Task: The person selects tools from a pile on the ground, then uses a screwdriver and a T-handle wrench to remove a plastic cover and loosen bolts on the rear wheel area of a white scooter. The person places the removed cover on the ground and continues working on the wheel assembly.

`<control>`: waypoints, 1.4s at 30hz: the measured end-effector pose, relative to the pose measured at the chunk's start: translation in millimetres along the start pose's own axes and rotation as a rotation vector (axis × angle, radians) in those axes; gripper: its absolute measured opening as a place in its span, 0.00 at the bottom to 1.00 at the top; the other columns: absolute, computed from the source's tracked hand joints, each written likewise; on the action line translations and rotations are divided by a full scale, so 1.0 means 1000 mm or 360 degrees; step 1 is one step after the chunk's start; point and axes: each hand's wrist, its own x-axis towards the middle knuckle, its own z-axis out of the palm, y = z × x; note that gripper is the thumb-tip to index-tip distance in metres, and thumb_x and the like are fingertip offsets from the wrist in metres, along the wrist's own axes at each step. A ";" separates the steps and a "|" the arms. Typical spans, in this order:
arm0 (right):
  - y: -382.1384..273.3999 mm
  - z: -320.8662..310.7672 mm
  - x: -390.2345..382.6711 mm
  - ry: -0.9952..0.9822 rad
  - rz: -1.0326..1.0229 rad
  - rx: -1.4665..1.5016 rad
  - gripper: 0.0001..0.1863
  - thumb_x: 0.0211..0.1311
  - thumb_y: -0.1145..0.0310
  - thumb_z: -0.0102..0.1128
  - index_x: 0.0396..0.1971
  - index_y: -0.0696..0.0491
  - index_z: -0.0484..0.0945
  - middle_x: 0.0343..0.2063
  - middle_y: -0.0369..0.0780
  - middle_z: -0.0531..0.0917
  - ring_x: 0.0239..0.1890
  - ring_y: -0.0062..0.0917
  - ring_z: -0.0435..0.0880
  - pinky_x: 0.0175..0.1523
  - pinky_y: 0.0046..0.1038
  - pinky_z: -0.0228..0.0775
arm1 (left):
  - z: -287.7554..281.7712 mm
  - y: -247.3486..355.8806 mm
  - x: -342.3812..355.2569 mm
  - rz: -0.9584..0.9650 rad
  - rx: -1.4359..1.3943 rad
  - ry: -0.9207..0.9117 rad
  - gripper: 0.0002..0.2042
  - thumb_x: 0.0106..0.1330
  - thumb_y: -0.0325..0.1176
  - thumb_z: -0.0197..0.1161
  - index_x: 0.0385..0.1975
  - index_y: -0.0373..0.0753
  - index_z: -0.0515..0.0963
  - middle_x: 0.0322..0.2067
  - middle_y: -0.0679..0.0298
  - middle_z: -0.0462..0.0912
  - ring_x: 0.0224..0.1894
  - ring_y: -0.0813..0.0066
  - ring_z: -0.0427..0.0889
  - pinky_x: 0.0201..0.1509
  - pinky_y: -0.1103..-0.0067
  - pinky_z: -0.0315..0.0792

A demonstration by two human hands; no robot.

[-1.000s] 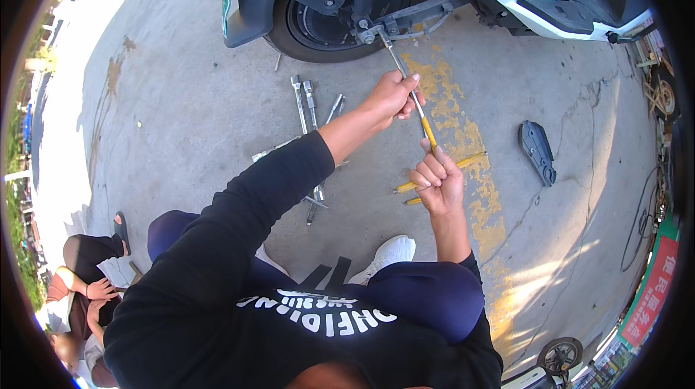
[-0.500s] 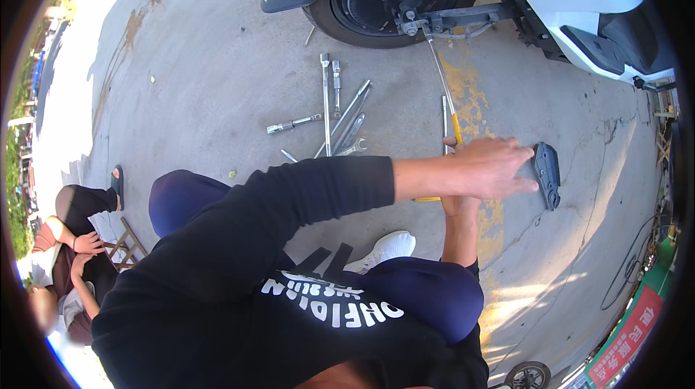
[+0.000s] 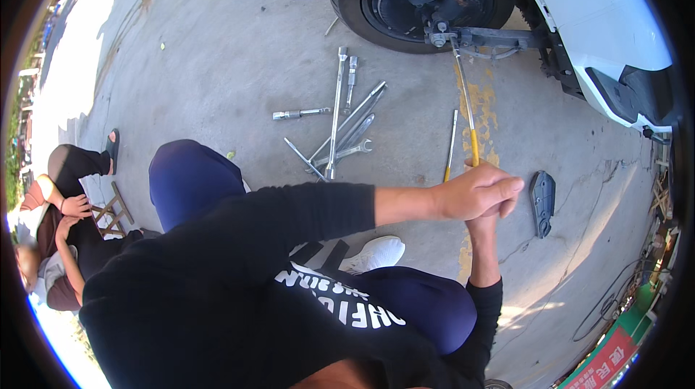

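A long screwdriver [image 3: 467,99] with a silver shaft and yellow handle reaches from my hands to the bolted wheel axle [image 3: 439,35] of a white scooter. Its tip meets the metal by the axle nut. Wrapped around the handle is my right hand [image 3: 483,225], largely hidden behind the other one. My left hand [image 3: 474,193] lies over it with curled fingers; whether it grips the handle's end or only the right hand is hidden. A second yellow-handled rod [image 3: 452,144] rests on the ground just left of the screwdriver.
Left of the screwdriver lie a long socket wrench [image 3: 337,114], several spanners [image 3: 355,148] and extension bars. A black plastic cover [image 3: 542,203] lies to the right. The scooter body [image 3: 601,19] overhangs the upper right. Another person [image 3: 72,222] sits at the far left.
My left hand has closed from outstretched fingers into a curl over the right hand. The screwdriver stays at the axle. The whole view has shifted slightly.
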 end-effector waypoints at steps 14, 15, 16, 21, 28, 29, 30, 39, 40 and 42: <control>-0.062 -0.021 0.006 -0.0347 -0.0728 -0.2306 0.19 0.54 0.70 0.60 0.45 0.61 0.72 0.29 0.38 0.78 0.33 0.21 0.80 0.36 0.21 0.68 | -0.061 -0.018 -0.011 -0.1175 -0.0394 0.0407 0.21 0.73 0.48 0.47 0.31 0.36 0.76 0.12 0.76 0.59 0.12 0.86 0.52 0.15 0.82 0.48; -0.068 -0.027 0.001 -0.0220 -0.0736 -0.1877 0.19 0.54 0.70 0.61 0.46 0.60 0.71 0.31 0.38 0.77 0.35 0.22 0.78 0.39 0.22 0.68 | -0.059 -0.020 -0.011 -0.1170 -0.0410 0.0438 0.20 0.74 0.48 0.46 0.32 0.36 0.76 0.11 0.76 0.58 0.12 0.86 0.52 0.15 0.82 0.47; -0.073 -0.035 -0.012 -0.0100 -0.0745 -0.1445 0.20 0.55 0.70 0.62 0.47 0.58 0.71 0.33 0.39 0.76 0.37 0.23 0.77 0.42 0.23 0.68 | -0.059 -0.021 -0.010 -0.1162 -0.0427 0.0472 0.20 0.74 0.47 0.45 0.33 0.35 0.75 0.11 0.77 0.58 0.12 0.86 0.51 0.15 0.82 0.47; 0.011 -0.005 -0.066 0.0481 0.0561 0.1023 0.10 0.67 0.63 0.54 0.39 0.54 0.71 0.33 0.37 0.73 0.34 0.23 0.73 0.41 0.25 0.67 | -0.059 -0.026 -0.009 -0.1035 -0.0050 0.0382 0.18 0.73 0.45 0.49 0.31 0.36 0.75 0.12 0.77 0.59 0.14 0.87 0.54 0.19 0.83 0.52; -0.013 0.029 -0.006 0.0024 0.0415 0.0944 0.07 0.67 0.66 0.49 0.36 0.54 0.70 0.18 0.31 0.75 0.20 0.18 0.76 0.27 0.21 0.61 | -0.085 -0.015 -0.006 -0.1066 0.0271 0.0274 0.16 0.69 0.46 0.56 0.30 0.38 0.77 0.26 0.68 0.77 0.28 0.84 0.73 0.37 0.83 0.69; -0.014 0.022 -0.003 -0.0065 0.0088 -0.0025 0.07 0.67 0.66 0.49 0.36 0.54 0.70 0.16 0.30 0.75 0.18 0.17 0.77 0.25 0.21 0.61 | -0.080 -0.013 -0.006 -0.1117 0.0327 0.0274 0.16 0.70 0.46 0.55 0.32 0.38 0.77 0.27 0.67 0.78 0.30 0.83 0.74 0.38 0.82 0.70; -0.014 0.016 -0.004 -0.0083 -0.0248 -0.1046 0.07 0.67 0.66 0.48 0.35 0.54 0.70 0.14 0.29 0.75 0.16 0.17 0.77 0.23 0.20 0.60 | -0.075 -0.011 -0.007 -0.1169 0.0383 0.0270 0.16 0.71 0.46 0.54 0.33 0.38 0.77 0.29 0.66 0.79 0.32 0.82 0.76 0.40 0.81 0.71; -0.067 -0.064 0.007 0.0552 -0.0775 -0.1971 0.21 0.54 0.68 0.56 0.48 0.62 0.71 0.40 0.44 0.80 0.50 0.24 0.75 0.52 0.30 0.63 | -0.068 -0.016 -0.004 -0.1030 -0.0193 0.0267 0.16 0.75 0.44 0.45 0.36 0.36 0.70 0.18 0.71 0.65 0.21 0.84 0.62 0.25 0.84 0.60; -0.068 -0.060 0.006 0.0375 -0.0857 -0.1735 0.20 0.55 0.68 0.56 0.47 0.61 0.72 0.39 0.44 0.80 0.48 0.25 0.75 0.52 0.30 0.64 | -0.067 -0.014 -0.004 -0.1032 -0.0148 0.0290 0.16 0.75 0.44 0.45 0.34 0.37 0.70 0.18 0.72 0.62 0.20 0.84 0.59 0.24 0.84 0.58; -0.077 -0.036 -0.003 0.0014 -0.0950 -0.1247 0.17 0.55 0.69 0.56 0.44 0.61 0.74 0.36 0.44 0.80 0.44 0.28 0.75 0.51 0.31 0.64 | -0.062 -0.019 -0.007 -0.1089 -0.0069 0.0325 0.16 0.76 0.44 0.45 0.32 0.38 0.68 0.17 0.75 0.55 0.19 0.85 0.52 0.21 0.83 0.53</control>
